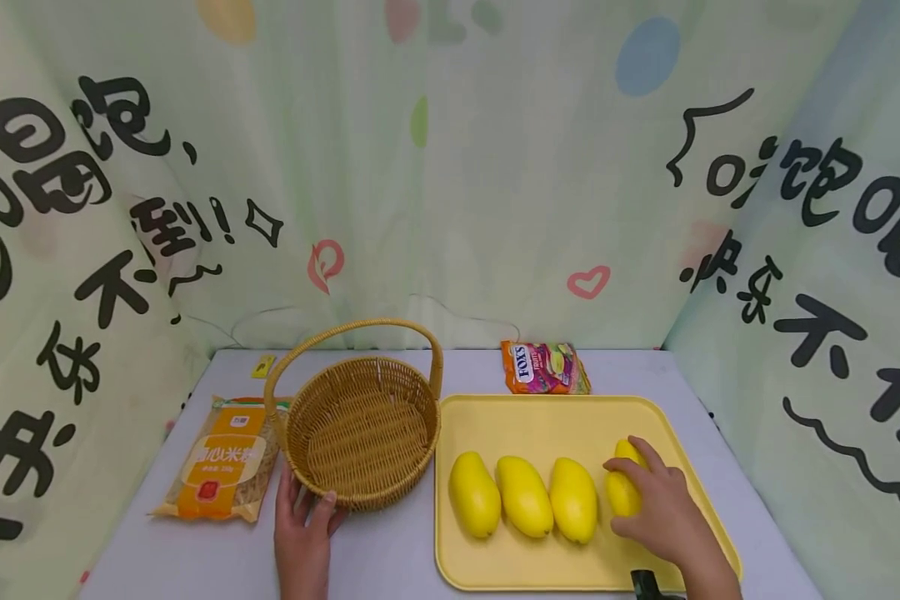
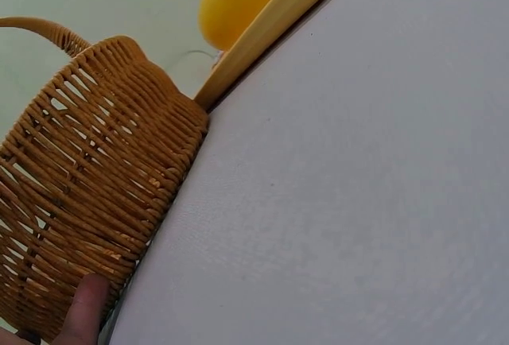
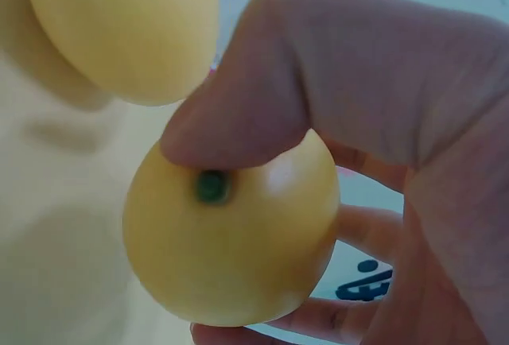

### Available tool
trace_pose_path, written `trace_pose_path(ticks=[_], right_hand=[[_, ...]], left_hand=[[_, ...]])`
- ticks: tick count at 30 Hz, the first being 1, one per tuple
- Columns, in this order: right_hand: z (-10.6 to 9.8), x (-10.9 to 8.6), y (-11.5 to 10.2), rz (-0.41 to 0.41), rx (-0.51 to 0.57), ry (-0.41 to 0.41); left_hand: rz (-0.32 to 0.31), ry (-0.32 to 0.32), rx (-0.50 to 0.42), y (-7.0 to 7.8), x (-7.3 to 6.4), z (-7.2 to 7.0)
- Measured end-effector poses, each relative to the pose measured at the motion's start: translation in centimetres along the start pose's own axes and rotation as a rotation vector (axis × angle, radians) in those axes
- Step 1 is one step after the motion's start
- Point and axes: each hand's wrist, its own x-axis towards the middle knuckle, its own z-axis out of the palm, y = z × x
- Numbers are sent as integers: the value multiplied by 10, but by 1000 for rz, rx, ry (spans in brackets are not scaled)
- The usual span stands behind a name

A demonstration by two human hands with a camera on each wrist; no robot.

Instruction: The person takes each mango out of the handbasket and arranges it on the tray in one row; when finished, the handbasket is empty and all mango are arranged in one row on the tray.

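My right hand [image 1: 660, 500] grips a yellow mango [image 1: 625, 483] at the right of the yellow tray [image 1: 540, 575]. In the right wrist view the thumb [image 3: 246, 114] presses beside the green stem tip of this mango [image 3: 231, 242], and fingers curl round its far side. Several more mangoes [image 1: 523, 496] lie in a row to its left. My left hand [image 1: 303, 517] holds the wicker basket [image 1: 360, 417] low at its front left, thumb [image 2: 86, 305] against the woven wall. Inside, the basket shows only its woven bottom, and its handle [image 1: 352, 325] arches up at the back.
Left of the basket lies an orange-and-clear food bag [image 1: 225, 462]. Behind the tray is a colourful candy bag [image 1: 546, 367]. A small yellow packet [image 1: 263, 367] sits at the back left. Printed curtains [image 1: 495, 208] enclose the white table [image 1: 375, 558] on three sides.
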Motion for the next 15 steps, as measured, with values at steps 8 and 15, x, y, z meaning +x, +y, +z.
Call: trace_pose_path(ticks=[8, 15], right_hand=[[10, 7, 5, 25, -25, -80], [16, 13, 3, 75, -46, -148]], left_hand=[[7, -21, -16, 0, 0, -1], [14, -35, -20, -1, 0, -2]])
